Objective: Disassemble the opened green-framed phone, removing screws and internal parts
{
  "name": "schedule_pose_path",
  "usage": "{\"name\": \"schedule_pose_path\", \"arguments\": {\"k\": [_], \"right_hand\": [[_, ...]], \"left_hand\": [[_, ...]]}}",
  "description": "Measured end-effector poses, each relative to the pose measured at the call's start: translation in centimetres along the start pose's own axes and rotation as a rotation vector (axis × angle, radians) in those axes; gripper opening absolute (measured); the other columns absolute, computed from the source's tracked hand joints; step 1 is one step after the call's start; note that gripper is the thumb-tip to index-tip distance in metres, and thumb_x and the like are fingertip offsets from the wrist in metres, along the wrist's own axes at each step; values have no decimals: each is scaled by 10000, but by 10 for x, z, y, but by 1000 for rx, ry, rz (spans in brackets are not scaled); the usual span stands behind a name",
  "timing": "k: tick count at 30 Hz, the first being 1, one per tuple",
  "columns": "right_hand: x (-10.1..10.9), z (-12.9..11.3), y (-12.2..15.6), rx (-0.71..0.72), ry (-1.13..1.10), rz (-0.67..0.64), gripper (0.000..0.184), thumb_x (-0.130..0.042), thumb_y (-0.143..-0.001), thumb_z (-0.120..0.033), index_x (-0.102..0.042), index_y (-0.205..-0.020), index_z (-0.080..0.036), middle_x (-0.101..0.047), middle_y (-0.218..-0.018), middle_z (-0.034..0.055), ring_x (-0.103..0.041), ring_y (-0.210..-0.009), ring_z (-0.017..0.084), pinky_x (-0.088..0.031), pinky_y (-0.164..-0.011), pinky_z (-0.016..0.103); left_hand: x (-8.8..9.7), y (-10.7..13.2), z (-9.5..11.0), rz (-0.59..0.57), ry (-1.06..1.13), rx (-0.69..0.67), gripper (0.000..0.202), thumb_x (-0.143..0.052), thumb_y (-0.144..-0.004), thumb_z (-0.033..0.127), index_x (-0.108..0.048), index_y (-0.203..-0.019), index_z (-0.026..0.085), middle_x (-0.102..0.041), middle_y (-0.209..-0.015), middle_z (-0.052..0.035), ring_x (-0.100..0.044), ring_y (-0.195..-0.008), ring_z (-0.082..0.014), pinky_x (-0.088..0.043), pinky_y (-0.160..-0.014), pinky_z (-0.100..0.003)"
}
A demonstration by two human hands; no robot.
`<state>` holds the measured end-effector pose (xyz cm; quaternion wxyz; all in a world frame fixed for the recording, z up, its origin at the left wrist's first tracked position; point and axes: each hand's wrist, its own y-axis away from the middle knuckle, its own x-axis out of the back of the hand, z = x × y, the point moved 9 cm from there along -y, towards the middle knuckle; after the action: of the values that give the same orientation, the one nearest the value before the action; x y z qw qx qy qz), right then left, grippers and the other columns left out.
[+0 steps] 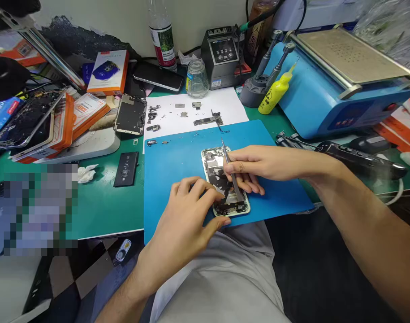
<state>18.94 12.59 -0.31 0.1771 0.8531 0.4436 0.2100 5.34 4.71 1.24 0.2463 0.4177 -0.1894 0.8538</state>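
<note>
An opened phone housing (221, 175) with a pale frame and bared insides lies on the blue mat (178, 166). My left hand (191, 211) grips its lower left side, thumb at the bottom edge and fingertips over the inside. Between the thumb and fingers of my right hand (245, 168) is a slim grey metal tool (235, 181). Its thin end points away from me, and its broader end rests at or just above the lower part of the housing. The right hand's other fingers curl over the housing's right edge.
On white paper (174, 98) behind the mat lie a logic board (208, 120) and several small parts. A battery (126, 169) and a screen (131, 114) lie left. Behind stand a glass jar (197, 80), a soldering station (220, 57), a yellow bottle (275, 94) and a blue machine (329, 89).
</note>
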Motion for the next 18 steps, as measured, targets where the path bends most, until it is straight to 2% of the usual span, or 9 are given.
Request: {"name": "schedule_pose_path", "arguments": {"k": [6, 8, 12, 18], "right_hand": [[3, 3, 14, 38, -29, 223, 574, -634, -1034, -788, -612, -947, -222, -748, -689, 2, -696, -524, 166, -572, -533, 303], [5, 5, 16, 47, -30, 258, 567, -635, -1041, -780, -610, -948, -221, -745, -689, 0, -685, -519, 158, -569, -532, 298], [4, 9, 8, 36, -48, 188, 615, -669, -994, -826, -621, -920, -218, -722, -665, -10, -645, -497, 136, -537, -493, 274], [5, 8, -3, -35, 19, 96, 701, -676, -940, -888, -562, -720, -233, -676, -589, -2, -579, -439, 120, -483, -451, 277]], "left_hand": [[0, 0, -1, -7, 4, -5, 312, -867, -1043, 334, -607, -1197, 256, -720, -1241, -22, -563, -1280, -318, -429, -1016, -494], [0, 0, -1, -6, 7, -6, 313, -869, -1041, 332, -611, -1199, 253, -722, -1243, -21, -563, -1284, -316, -430, -1014, -490], [0, 0, -1, 5, 4, -1, 301, -862, -1046, 326, -617, -1204, 251, -724, -1251, -24, -562, -1284, -315, -429, -1014, -487], [1, 1, -1, 12, 18, 1, 295, -867, -1041, 324, -628, -1195, 248, -723, -1235, -20, -567, -1297, -312, -434, -1030, -479]]}}
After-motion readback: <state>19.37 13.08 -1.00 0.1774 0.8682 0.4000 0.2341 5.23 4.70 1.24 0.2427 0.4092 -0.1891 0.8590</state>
